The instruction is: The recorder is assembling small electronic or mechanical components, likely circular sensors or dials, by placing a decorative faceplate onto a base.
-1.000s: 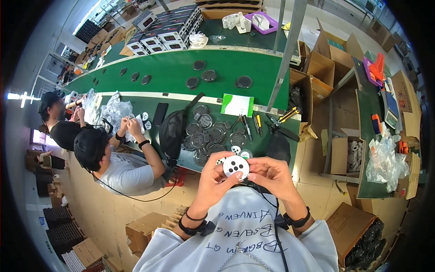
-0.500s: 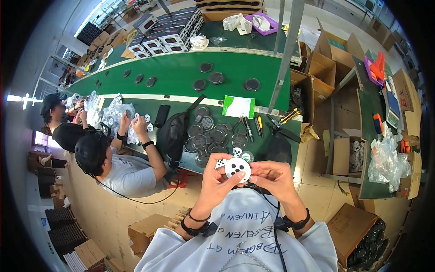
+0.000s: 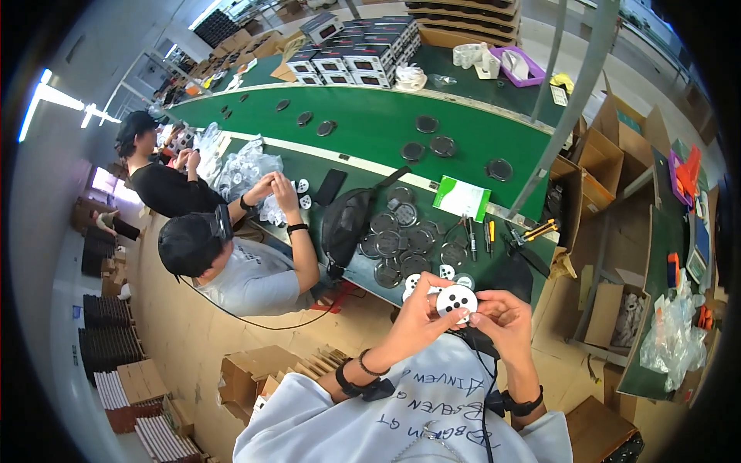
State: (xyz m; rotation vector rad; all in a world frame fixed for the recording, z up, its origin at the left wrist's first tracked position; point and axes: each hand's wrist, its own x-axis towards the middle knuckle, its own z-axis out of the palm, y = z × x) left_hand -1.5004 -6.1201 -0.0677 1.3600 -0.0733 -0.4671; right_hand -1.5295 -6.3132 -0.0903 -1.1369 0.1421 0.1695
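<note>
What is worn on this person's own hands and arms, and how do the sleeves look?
The left hand and right hand are ungloved. The left wears a dark beaded bracelet and a black wrist strap; the right, another black wrist strap. The loose, pale fabric sleeves stop above both wrists.

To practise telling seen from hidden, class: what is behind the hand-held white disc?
Past the white disc, other dotted discs lie on the green table. The held disc's back and anything directly behind it are covered, so they cannot be seen.
</note>
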